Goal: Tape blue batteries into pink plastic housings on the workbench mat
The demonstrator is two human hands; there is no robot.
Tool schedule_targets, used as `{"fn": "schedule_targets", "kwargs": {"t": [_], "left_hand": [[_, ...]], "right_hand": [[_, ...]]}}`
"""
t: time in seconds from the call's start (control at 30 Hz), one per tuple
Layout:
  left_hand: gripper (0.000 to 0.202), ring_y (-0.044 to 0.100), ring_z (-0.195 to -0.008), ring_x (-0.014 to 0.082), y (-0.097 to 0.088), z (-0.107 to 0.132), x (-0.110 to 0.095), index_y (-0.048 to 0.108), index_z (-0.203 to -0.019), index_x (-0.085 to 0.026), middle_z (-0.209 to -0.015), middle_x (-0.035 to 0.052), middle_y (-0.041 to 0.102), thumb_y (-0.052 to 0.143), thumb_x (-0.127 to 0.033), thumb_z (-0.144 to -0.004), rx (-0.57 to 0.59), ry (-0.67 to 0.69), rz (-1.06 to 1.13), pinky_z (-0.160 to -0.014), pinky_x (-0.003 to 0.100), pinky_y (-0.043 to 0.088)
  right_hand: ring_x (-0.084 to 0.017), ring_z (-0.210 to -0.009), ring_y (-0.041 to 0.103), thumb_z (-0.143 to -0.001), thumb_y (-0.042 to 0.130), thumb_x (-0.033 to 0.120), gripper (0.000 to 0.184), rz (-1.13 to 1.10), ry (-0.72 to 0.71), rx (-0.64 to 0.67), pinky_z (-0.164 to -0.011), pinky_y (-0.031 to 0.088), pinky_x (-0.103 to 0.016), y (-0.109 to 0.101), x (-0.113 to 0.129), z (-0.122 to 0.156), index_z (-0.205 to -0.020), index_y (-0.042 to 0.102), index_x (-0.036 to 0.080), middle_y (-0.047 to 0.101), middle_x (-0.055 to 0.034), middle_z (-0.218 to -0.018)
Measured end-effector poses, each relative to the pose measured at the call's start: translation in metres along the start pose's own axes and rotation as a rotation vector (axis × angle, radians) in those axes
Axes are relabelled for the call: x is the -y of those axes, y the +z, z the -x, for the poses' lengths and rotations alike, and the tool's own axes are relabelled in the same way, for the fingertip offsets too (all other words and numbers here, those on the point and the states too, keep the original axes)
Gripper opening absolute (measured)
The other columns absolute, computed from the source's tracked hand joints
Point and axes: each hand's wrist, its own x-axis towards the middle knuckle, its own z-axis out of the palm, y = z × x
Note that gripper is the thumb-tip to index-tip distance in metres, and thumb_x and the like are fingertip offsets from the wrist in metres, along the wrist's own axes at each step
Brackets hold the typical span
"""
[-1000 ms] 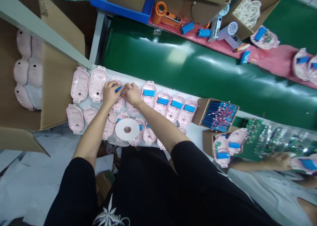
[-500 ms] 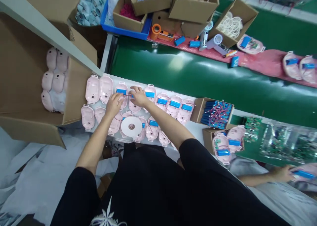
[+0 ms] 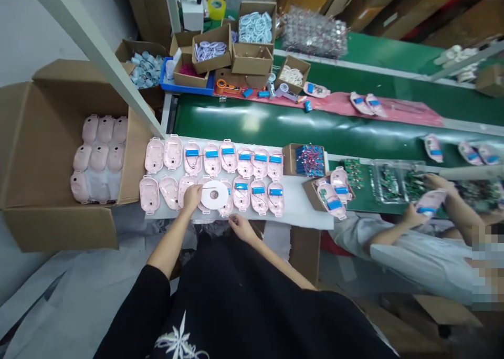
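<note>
A white roll of tape (image 3: pixel 224 195) with a brown core lies over the front row of pink plastic shells (image 3: pixel 149 195). My left hand (image 3: pixel 192 197) is closed at its left edge, fingers against the roll; a thin line runs from the fingertips across its top. My right hand (image 3: pixel 243 229) is at the table's front edge, just right of the roll, with thumb and fingers pinched together. What it holds, if anything, is too small to make out. Most shells in the two rows carry a blue battery (image 3: pixel 211 154) with thin wires; the leftmost ones show none.
An open carton (image 3: pixel 59 154) of pink shells stands at left. A box of wired batteries (image 3: pixel 291 159) and a box of shells (image 3: pixel 313 193) are at right. Behind runs a green conveyor (image 3: pixel 260 123). A co-worker's hands (image 3: pixel 413 214) hold a shell at far right.
Both hands have left the blue battery in the back row. My left hand has come down to the tape roll, my right hand to the table's front edge. The view has widened.
</note>
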Motion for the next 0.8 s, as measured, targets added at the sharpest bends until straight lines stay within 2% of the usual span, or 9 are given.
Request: {"fn": "schedule_targets", "kwargs": {"t": [0.07,0.17,0.27,0.33,0.4,0.53,0.63,0.73,0.8], "left_hand": [[0.043,0.067,-0.116,0.0281,0.001,-0.002,-0.006,0.071,-0.130,-0.016,-0.124,0.0160,0.075,0.043,-0.025,-0.099,0.026,0.059,-0.007,-0.103,0.041,0.051],[0.049,0.061,-0.129,0.0294,0.000,0.019,-0.014,0.064,-0.141,-0.017,-0.138,0.0158,0.069,0.049,-0.025,-0.095,0.098,0.204,-0.032,-0.114,0.045,0.045],[0.066,0.051,-0.143,0.0306,0.000,0.044,-0.020,0.061,-0.145,-0.024,-0.151,0.0101,0.061,0.068,-0.026,-0.080,0.215,0.371,-0.072,-0.125,0.046,0.034],[0.077,0.042,-0.150,0.0355,-0.001,0.050,-0.024,0.057,-0.148,-0.024,-0.157,0.0112,0.055,0.074,-0.023,-0.073,0.246,0.408,-0.116,-0.129,0.053,0.024],[0.074,0.036,-0.152,0.0408,-0.006,0.051,-0.030,0.058,-0.146,-0.023,-0.157,0.0143,0.055,0.073,-0.021,-0.074,0.226,0.403,-0.157,-0.128,0.062,0.019],[0.058,0.043,-0.146,0.0427,-0.036,0.062,-0.045,0.059,-0.138,-0.014,-0.146,0.0230,0.060,0.068,-0.034,-0.084,0.095,0.389,-0.189,-0.125,0.066,0.022],[0.061,0.050,-0.142,0.0398,-0.055,0.087,-0.046,0.053,-0.140,-0.010,-0.144,0.0279,0.059,0.064,-0.042,-0.088,-0.113,0.379,-0.171,-0.128,0.066,0.018],[0.063,0.054,-0.139,0.0390,-0.059,0.110,-0.043,0.047,-0.142,-0.014,-0.143,0.0269,0.060,0.062,-0.045,-0.089,-0.381,0.359,-0.105,-0.127,0.068,0.020],[0.062,0.054,-0.139,0.0409,-0.057,0.119,-0.047,0.045,-0.142,-0.015,-0.140,0.0266,0.061,0.060,-0.042,-0.089,-0.486,0.283,-0.056,-0.124,0.071,0.025]], "right_hand": [[-0.025,-0.097,0.075,-0.097,0.064,0.036,0.034,0.021,0.128,0.001,-0.089,0.054,-0.033,0.015,0.004,-0.002,-0.125,0.068,0.017,0.079,-0.0089,-0.105],[-0.028,-0.107,0.074,-0.099,0.066,0.047,0.046,0.129,0.226,-0.002,-0.089,0.052,-0.031,0.025,0.020,-0.020,-0.132,0.066,0.015,0.080,-0.0124,-0.107],[-0.028,-0.106,0.074,-0.102,0.063,0.041,0.034,0.234,0.200,0.033,-0.085,0.050,-0.030,0.026,0.036,-0.037,-0.119,0.074,0.014,0.080,-0.0161,-0.110],[-0.025,-0.100,0.074,-0.102,0.061,0.031,0.024,0.244,0.153,0.059,-0.081,0.049,-0.028,0.023,0.044,-0.042,-0.105,0.077,0.014,0.081,-0.0151,-0.105],[-0.022,-0.094,0.073,-0.100,0.061,0.024,0.020,0.216,0.113,0.054,-0.077,0.047,-0.025,0.017,0.051,-0.040,-0.098,0.078,0.014,0.081,-0.0121,-0.098],[-0.017,-0.083,0.071,-0.091,0.068,0.020,0.011,0.159,-0.031,0.020,-0.072,0.044,-0.022,-0.008,0.066,-0.012,-0.092,0.078,0.015,0.079,-0.0058,-0.087],[-0.013,-0.070,0.067,-0.087,0.070,0.017,0.007,0.068,-0.255,0.039,-0.067,0.043,-0.020,-0.025,0.072,0.022,-0.089,0.077,0.016,0.074,-0.0004,-0.075],[-0.011,-0.066,0.065,-0.084,0.074,0.019,0.007,0.029,-0.456,0.152,-0.064,0.042,-0.018,-0.036,0.066,0.049,-0.090,0.077,0.019,0.073,0.0033,-0.073],[-0.011,-0.063,0.063,-0.084,0.077,0.026,0.008,0.110,-0.584,0.295,-0.062,0.040,-0.019,-0.052,0.054,0.053,-0.090,0.078,0.021,0.072,0.0042,-0.072]]}}
